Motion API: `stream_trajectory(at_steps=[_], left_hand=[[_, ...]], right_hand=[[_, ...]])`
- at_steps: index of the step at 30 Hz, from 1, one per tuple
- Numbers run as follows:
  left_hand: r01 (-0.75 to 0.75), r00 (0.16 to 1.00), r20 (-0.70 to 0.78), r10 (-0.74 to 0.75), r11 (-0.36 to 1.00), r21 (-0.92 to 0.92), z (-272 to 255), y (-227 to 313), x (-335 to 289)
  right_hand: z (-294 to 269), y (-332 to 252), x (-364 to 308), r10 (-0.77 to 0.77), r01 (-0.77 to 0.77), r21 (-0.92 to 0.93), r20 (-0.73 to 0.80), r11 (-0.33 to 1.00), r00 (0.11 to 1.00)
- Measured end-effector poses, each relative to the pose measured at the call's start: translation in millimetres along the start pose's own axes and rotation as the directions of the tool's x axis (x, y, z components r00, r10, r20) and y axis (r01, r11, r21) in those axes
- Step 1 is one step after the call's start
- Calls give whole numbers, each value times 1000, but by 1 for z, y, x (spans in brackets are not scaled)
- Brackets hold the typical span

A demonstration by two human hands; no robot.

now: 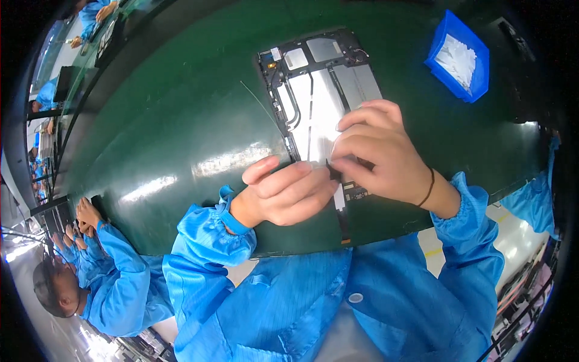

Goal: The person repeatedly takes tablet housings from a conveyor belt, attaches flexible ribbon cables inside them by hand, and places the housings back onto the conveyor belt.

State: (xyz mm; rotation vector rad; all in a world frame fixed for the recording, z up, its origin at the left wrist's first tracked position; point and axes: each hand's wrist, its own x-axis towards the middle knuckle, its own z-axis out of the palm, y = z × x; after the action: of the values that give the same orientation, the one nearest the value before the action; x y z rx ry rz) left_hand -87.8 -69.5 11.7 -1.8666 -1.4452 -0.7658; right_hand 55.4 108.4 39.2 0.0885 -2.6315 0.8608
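An opened tablet (pixel 319 108) lies on the green table, its silver battery and black frame exposed. Both my hands meet over its near end. My left hand (pixel 286 190) has its fingers curled together at the lower left of the tablet; what they pinch is hidden. Close beside it, my right hand (pixel 377 151) reaches in from the right with thumb and fingers drawn together over the battery. Something small and dark shows near its fingertips, too little to name. A flat ribbon cable (pixel 342 220) with a pale section sticks out from the tablet toward me.
At the far right stands a blue bin (pixel 479 81) holding white pieces (pixel 456 60). The green table (pixel 199 127) has a near edge close to my body. A thin wire-like line (pixel 259 102) runs beside the tablet. On the left, a co-worker in a blue sleeve (pixel 129 259) sits at the table.
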Motion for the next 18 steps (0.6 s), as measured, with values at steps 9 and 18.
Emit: stream_trajectory(at_steps=[9, 18], left_hand=[[-97, 971, 177, 163, 938, -334, -11, -11, 13], [650, 758, 285, -587, 643, -404, 40, -23, 38]], right_hand=[[-27, 31, 17, -144, 17, -426, -268, 905, 953], [-138, 120, -36, 14, -573, -757, -600, 315, 800]])
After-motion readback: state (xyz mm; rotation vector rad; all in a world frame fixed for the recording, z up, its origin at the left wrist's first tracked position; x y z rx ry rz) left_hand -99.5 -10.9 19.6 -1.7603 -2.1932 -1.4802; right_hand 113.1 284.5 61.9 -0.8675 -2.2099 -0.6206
